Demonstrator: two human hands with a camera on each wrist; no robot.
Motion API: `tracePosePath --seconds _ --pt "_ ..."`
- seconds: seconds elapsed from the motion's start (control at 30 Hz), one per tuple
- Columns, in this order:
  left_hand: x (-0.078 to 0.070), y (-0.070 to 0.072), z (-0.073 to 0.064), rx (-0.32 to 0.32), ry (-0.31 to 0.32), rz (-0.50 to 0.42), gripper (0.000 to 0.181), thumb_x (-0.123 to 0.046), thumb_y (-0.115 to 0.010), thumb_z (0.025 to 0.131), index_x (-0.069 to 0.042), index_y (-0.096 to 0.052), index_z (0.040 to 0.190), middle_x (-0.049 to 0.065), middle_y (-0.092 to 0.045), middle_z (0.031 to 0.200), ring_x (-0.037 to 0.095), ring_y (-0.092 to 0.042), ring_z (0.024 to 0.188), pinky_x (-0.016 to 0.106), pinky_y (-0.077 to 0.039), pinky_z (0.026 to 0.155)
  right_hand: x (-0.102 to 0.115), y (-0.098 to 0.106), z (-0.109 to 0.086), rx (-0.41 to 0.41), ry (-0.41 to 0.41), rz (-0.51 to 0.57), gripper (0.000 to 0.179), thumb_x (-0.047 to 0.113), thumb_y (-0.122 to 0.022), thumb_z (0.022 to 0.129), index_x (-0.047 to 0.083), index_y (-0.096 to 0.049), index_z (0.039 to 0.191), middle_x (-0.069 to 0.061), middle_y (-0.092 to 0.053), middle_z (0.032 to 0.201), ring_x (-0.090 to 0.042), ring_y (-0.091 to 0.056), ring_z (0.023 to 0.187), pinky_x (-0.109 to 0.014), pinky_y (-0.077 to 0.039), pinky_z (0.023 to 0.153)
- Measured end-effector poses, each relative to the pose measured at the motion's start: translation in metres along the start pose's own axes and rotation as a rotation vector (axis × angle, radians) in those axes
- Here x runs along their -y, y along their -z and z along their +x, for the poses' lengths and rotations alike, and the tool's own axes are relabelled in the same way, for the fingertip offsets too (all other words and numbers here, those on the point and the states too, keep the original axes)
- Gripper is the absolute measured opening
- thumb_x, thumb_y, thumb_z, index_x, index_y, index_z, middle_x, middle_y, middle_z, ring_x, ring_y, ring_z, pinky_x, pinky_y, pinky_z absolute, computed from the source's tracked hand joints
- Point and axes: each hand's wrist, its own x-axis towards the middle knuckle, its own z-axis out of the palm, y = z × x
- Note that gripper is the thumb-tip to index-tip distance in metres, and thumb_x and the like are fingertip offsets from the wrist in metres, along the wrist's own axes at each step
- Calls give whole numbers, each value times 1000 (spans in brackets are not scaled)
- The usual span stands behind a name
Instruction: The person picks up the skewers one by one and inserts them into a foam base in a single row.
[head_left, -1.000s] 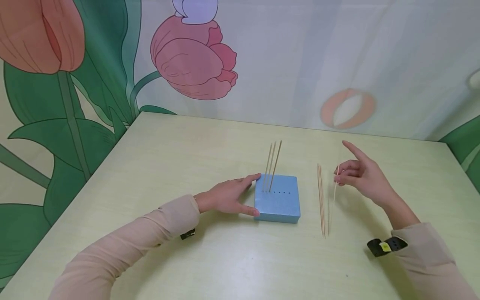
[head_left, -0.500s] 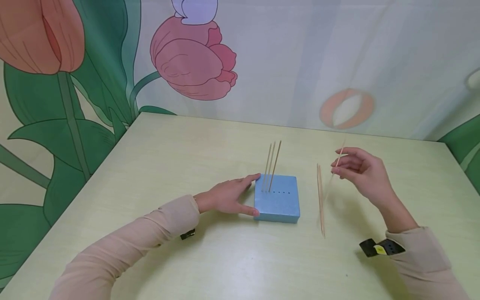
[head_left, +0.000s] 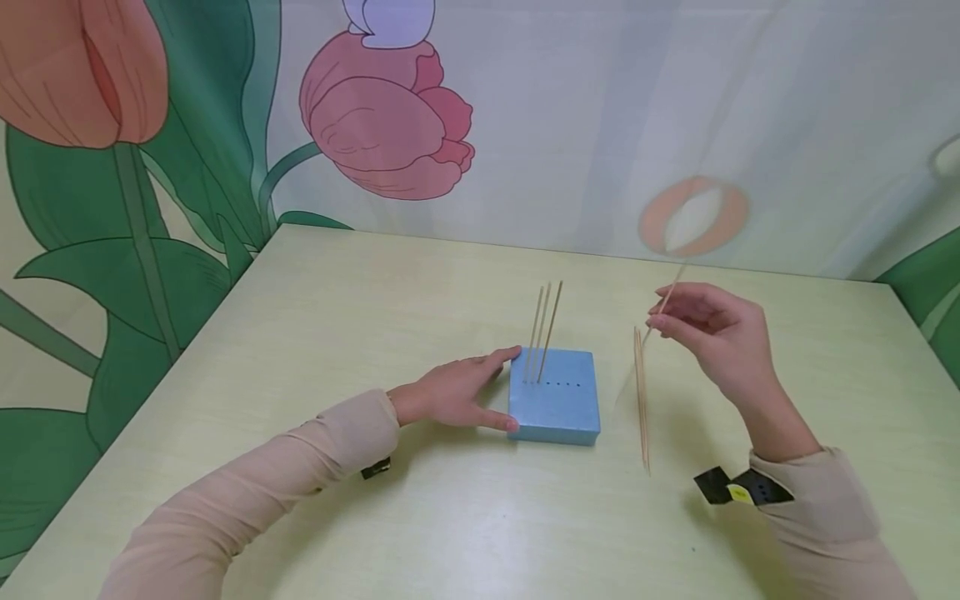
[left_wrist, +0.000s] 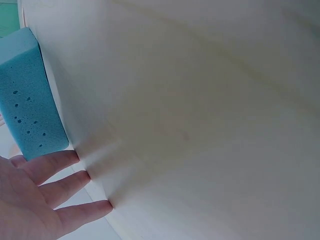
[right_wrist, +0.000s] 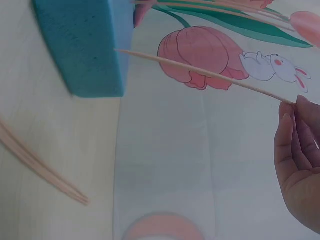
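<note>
A blue foam block lies on the table with a row of small holes across its top. Three thin wooden skewers stand upright in the left end of that row. My left hand rests at the block's left side, thumb and forefinger spread along it; the left wrist view shows its other fingers extended near the tabletop. Between thumb and fingertips my right hand pinches another skewer, held slantwise above the table to the right of the block. Its pointed end is directed down toward the block.
Several loose skewers lie in a narrow bunch on the table, between the block and my right hand. Behind the table's far edge hangs a cloth backdrop printed with tulips.
My right hand has moved left and slightly up with its skewer, which has tilted so its lower end swings toward the block. The pointing forefinger has curled in. My left hand stays put.
</note>
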Motion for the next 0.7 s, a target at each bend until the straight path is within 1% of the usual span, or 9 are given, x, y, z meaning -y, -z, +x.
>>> tracePosePath --seconds 0.17,0.27,0.33,0.47,0.57,0.63,0.7 --pt "0 0 0 -3 1 5 100 -62 -61 74 -19 -7 147 9 -34 143 21 -35 129 38 -33 100 7 -7 4 -12 17 20 23 -11 -65 76 -3 -65 98 2 -66 82 -10 -63 72 -17 -50 66" --pt "-1 0 0 -2 3 11 100 -62 -61 74 -20 -7 147 9 -35 143 21 -35 129 38 -33 100 11 -12 5 -13 26 70 20 -11 -65 77 -4 -65 96 0 -67 81 -10 -64 72 -18 -50 67" --pt "-1 0 0 -1 2 9 100 -62 -62 74 -20 -7 147 9 -35 143 21 -35 129 38 -33 100 12 -15 6 -10 31 126 18 -11 -65 77 -7 -65 94 -1 -67 81 -11 -64 72 -18 -50 68" --pt "-1 0 0 -2 -1 9 100 -62 -61 74 -19 -7 147 9 -35 143 22 -36 128 38 -33 100 15 -23 8 -4 55 185 17 -14 -65 76 -11 -63 92 -2 -67 80 -12 -64 72 -19 -50 68" --pt "-1 0 0 -4 -3 10 100 -62 -61 74 -20 -7 147 9 -35 143 22 -36 128 38 -33 100 16 -29 9 -8 72 195 16 -16 -64 74 -12 -63 90 -3 -68 79 -12 -65 71 -19 -51 67" --pt "-1 0 0 -6 -2 10 100 -62 -62 74 -20 -7 147 10 -35 142 23 -36 128 38 -34 99 16 -33 10 -8 87 210 16 -15 -66 74 -14 -63 90 -4 -68 79 -13 -65 71 -20 -51 66" --pt "-1 0 0 -7 -3 11 100 -61 -62 74 -20 -7 147 10 -35 142 23 -36 128 38 -34 99 16 -37 11 -5 104 230 16 -15 -66 73 -13 -63 89 -5 -68 79 -13 -65 71 -20 -51 67"
